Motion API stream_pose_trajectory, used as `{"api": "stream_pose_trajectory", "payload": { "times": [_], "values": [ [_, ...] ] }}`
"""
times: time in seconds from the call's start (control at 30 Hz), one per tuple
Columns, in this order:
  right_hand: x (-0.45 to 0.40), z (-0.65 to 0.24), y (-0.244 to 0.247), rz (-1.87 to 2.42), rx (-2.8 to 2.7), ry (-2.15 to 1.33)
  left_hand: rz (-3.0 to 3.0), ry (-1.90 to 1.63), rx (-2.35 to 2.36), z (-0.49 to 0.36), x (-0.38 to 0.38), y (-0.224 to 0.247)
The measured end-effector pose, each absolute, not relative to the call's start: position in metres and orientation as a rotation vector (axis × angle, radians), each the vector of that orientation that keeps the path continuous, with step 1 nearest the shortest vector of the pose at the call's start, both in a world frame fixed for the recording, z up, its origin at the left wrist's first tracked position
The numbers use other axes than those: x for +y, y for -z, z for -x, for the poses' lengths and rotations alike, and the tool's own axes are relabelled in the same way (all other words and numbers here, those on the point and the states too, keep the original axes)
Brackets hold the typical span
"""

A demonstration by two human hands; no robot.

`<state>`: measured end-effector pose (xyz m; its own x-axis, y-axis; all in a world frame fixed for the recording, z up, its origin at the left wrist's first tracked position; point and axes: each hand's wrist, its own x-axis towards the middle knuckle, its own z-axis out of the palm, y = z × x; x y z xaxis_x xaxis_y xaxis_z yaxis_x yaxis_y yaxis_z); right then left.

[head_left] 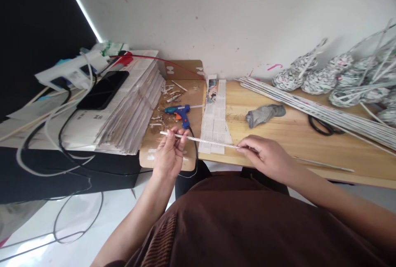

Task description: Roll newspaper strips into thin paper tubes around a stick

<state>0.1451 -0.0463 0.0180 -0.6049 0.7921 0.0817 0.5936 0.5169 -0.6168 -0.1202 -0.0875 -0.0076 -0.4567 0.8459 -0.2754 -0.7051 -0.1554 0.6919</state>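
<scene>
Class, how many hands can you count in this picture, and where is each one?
2: the left hand, near the blue glue gun, and the right hand, farther right; both hold the thin white stick. No others show.

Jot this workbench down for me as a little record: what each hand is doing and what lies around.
Left hand: holds a thin white paper rod near one end
Right hand: pinches the rod's other end
On brown flat board: blue glue gun with orange trigger, pale paper scraps
Mid-table: flat printed-paper strips, crumpled grey fabric piece
Left side: tall newspaper stack, black phone on top
Right side: long paper-rod bundle, rounded woven-paper shapes
</scene>
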Motion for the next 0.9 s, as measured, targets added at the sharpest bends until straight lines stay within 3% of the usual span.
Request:
{"api": "stream_pose_trajectory", "payload": {
  "times": [0.17, 0.3, 0.47, 0.63, 0.8, 0.9],
  "values": [
    [-0.046, -0.144, -0.024, 1.34, -2.373, -1.228, -0.242, -1.783, 0.933, 0.118, -0.089, 0.006],
    [-0.045, -0.144, -0.026, 1.289, -2.341, -1.093, -0.246, -1.776, 0.908, 0.117, -0.089, 0.006],
    [-0.044, -0.144, -0.022, 1.325, -2.133, -1.748, -0.246, -1.749, 0.884, 0.117, -0.091, 0.007],
    [-0.048, -0.14, -0.019, 1.279, -2.275, -1.309, -0.251, -1.72, 0.844, 0.113, -0.093, 0.005],
    [-0.05, -0.137, -0.014, 1.267, -2.064, -2.007, -0.287, -1.696, 0.813, 0.112, -0.096, 0.0],
    [-0.05, -0.131, -0.012, 1.222, -2.053, -2.051, -0.31, -1.685, 0.8, 0.111, -0.099, -0.002]
  ]
}}
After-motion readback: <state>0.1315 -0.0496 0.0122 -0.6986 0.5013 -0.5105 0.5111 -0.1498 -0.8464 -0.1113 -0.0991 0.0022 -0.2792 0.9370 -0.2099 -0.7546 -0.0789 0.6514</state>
